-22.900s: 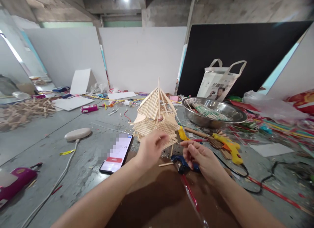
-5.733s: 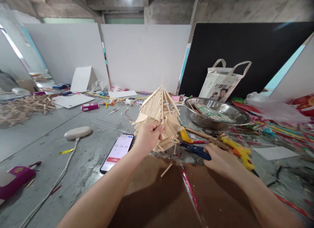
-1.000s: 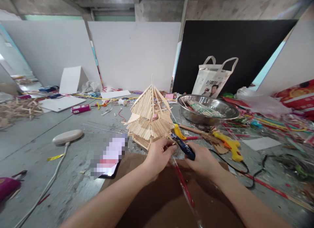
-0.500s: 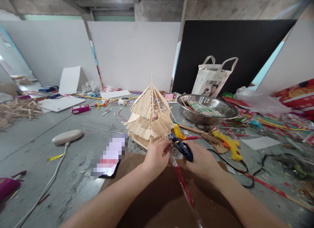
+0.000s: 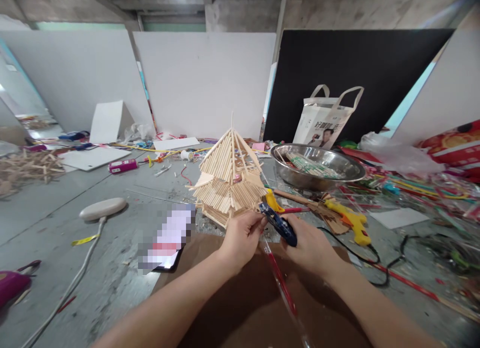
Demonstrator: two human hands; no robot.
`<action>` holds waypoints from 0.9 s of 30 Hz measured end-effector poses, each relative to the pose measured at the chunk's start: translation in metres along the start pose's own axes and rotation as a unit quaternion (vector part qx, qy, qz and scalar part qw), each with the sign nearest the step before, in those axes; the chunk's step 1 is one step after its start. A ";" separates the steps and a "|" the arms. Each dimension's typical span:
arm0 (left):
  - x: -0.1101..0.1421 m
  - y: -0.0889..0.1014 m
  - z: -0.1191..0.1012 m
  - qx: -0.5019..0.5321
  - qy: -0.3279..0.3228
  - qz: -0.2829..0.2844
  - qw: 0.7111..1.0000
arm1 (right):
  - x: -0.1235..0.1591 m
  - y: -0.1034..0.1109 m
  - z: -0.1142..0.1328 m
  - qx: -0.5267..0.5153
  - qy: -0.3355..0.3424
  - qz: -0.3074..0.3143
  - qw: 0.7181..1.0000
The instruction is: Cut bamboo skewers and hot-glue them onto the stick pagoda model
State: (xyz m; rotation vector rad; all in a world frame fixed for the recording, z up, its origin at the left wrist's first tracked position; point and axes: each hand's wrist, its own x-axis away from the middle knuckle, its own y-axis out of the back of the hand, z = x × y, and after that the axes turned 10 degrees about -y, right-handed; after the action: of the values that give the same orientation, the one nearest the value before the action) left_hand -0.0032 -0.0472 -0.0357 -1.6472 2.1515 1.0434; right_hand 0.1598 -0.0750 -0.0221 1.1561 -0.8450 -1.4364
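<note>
In the middle stands a small pagoda-like house built of thin wooden sticks, with slatted roofs in tiers and a peaked top. Close in front of it, my left hand is closed, thumb and fingers pinched together; what they hold is hidden. Wrapped in my right hand is a pair of dark blue-handled pliers, its head pointing up and left beside my left fingertips. Below my hands a clear tube with red inside lies across the brown board.
To the left lie a phone and a white power strip with its cord. A steel bowl with packaged sticks sits back right, near a yellow glue gun. A paper bag leans against a black panel.
The pliers have tilted slightly in my right hand, their head shifting a little right. My left hand stays almost where it was, and the stick house has not moved.
</note>
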 end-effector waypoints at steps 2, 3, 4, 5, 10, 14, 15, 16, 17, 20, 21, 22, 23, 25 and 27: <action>0.000 0.001 -0.001 0.002 -0.004 0.005 1.000 | 0.000 0.000 0.000 -0.003 0.000 0.004 1.000; 0.000 0.001 -0.002 0.003 -0.005 0.007 1.000 | 0.000 0.000 0.000 -0.004 0.000 0.006 1.000; 0.000 0.001 -0.002 0.005 -0.005 0.007 1.000 | 0.000 0.000 -0.001 -0.004 0.000 0.008 1.000; 0.000 0.002 -0.003 0.008 -0.004 0.009 1.000 | 0.000 0.000 -0.001 -0.005 0.001 0.010 1.000; 0.000 0.000 -0.004 0.023 0.001 0.018 1.000 | 0.000 0.001 -0.003 -0.012 0.005 0.027 1.000; 0.000 -0.001 -0.005 0.021 0.002 0.024 0.999 | 0.000 0.002 -0.001 -0.019 -0.013 0.026 0.999; 0.000 -0.002 -0.005 0.022 0.005 0.027 0.999 | 0.000 0.002 -0.001 -0.023 -0.015 0.023 0.999; 0.000 -0.002 -0.006 0.024 0.011 0.027 0.999 | -0.001 0.002 -0.002 -0.026 -0.016 0.021 0.999; 0.000 -0.003 -0.006 0.027 0.019 0.024 0.999 | -0.002 0.002 -0.002 -0.026 -0.020 0.016 0.999; 0.000 -0.004 -0.006 0.065 0.060 0.005 0.996 | -0.007 0.002 -0.007 0.001 -0.063 -0.001 0.998; 0.000 -0.004 -0.007 0.090 0.077 0.000 0.993 | -0.009 0.001 -0.009 0.014 -0.081 -0.005 0.997; 0.000 -0.004 -0.008 0.121 0.097 -0.004 0.988 | -0.011 0.001 -0.010 0.024 -0.097 -0.007 0.995; 0.000 -0.003 -0.009 0.154 0.116 -0.008 0.981 | -0.013 0.000 -0.012 0.031 -0.108 -0.006 0.994; -0.002 -0.001 -0.013 0.210 0.145 -0.016 0.967 | -0.015 -0.003 -0.015 0.034 -0.117 -0.004 0.993; -0.006 0.004 -0.018 0.252 0.156 -0.032 0.955 | -0.016 -0.006 -0.016 0.034 -0.117 -0.003 0.993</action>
State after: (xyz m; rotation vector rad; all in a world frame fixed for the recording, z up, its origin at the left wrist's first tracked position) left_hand -0.0011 -0.0541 -0.0177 -1.6847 2.2747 0.1836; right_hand 0.1732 -0.0570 -0.0293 1.0538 -1.0616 -1.5786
